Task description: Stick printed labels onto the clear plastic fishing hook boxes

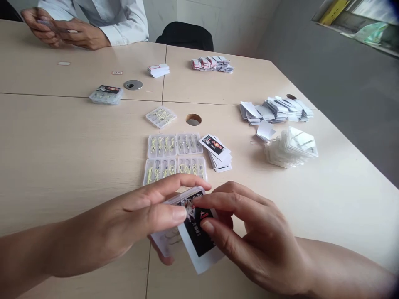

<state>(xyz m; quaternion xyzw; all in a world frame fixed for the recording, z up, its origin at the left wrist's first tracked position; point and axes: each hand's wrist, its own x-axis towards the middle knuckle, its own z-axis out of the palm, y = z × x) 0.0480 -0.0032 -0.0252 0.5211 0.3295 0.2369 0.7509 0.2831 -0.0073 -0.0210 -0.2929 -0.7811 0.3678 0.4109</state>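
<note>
My left hand (124, 220) grips a clear plastic case (166, 245) with hooks in it, its thumb on top and a fingertip showing underneath. My right hand (258, 236) pinches a black and white printed card (199, 236), tilted over the case and covering part of it. The left thumb touches the card's edge. Just beyond my hands, clear cases with hooks and yellow line (162, 145) lie in two rows, the nearer ones partly hidden by my fingers. Beside them is a pile of printed cards (220, 160). One more case (161, 116) lies farther back.
Stacked clear cases (291, 147) and folded white papers (276, 111) are at the right. Closed cases (106, 95) sit at the left, near a metal grommet (133, 84). Paper bundles (212, 64) lie farther back. Across the table (77, 137), a person's hands (67, 32) hold something.
</note>
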